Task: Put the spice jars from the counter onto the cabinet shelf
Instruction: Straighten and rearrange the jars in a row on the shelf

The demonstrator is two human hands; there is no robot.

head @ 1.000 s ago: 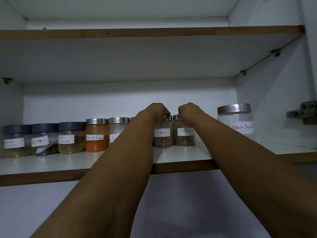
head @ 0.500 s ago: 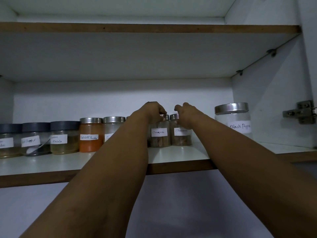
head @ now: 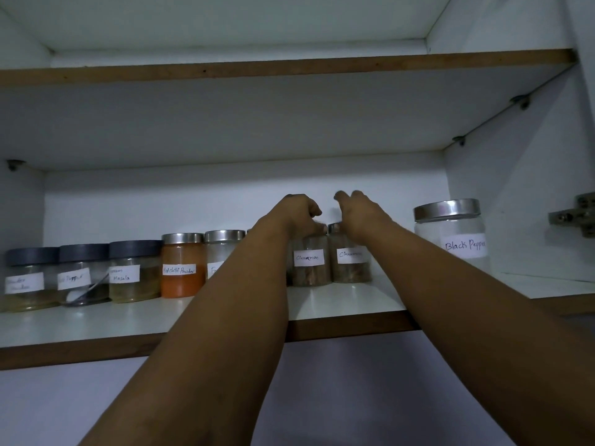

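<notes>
1. Shelf [head: 96,329], front edge: both my forearms cross it, reaching in toward the back wall.
2. Left hand [head: 297,214]: curled down over the lid of the left cinnamon jar [head: 310,263], fingertips pinching its rim. It stays clamped, as half a second ago.
3. Right hand [head: 357,214]: was closed on the lid of the right cinnamon jar [head: 351,260]; now the fingers have lifted and spread loosely above it, palm perhaps still brushing the lid. Cannot tell for certain.
4. Meaning, as I judge it: right jar is set down and released; left jar stands on the shelf too, release pending.
5. Both cinnamon jars stand upright mid-shelf, touching or nearly so, set back from the front edge.
6. Count along the shelf: three dark-lidded jars [head: 83,273] toward the left end; an orange chilli jar [head: 182,267]; one pale steel-lidded jar [head: 222,252], another partly hidden behind my left arm; two cinnamon; one large black pepper jar [head: 450,233] near the right wall.
</notes>
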